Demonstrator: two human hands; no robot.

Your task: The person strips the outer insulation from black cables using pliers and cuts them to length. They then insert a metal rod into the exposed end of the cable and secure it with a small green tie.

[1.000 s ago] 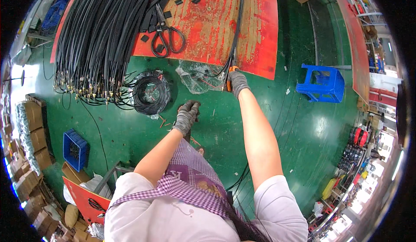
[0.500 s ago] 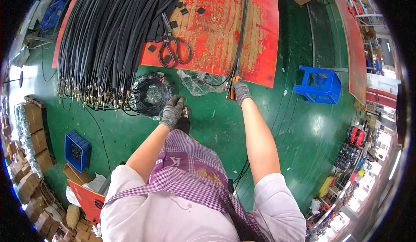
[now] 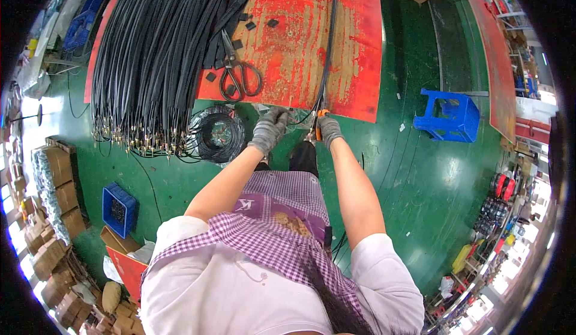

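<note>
My right hand, in a grey glove, is closed around orange-handled pliers at the front edge of the red table. Long black cables run down the table to the plier jaws, whose grip on them is hard to see. My left hand, also gloved, is closed just left of the pliers, its fingertips near a thin curved cable end. Whether it pinches that end cannot be made out. Left of it, a coil of black cable hangs or lies by the table edge.
A thick bundle of black cables with brass-coloured ends overhangs the table's left side. Black-handled scissors and small black pieces lie on the table. A blue stool stands on the green floor at right, a blue crate at left.
My left hand has moved right, from beside the cable coil to near the pliers. My right hand still holds the pliers at the table edge. The view has shifted slightly.
</note>
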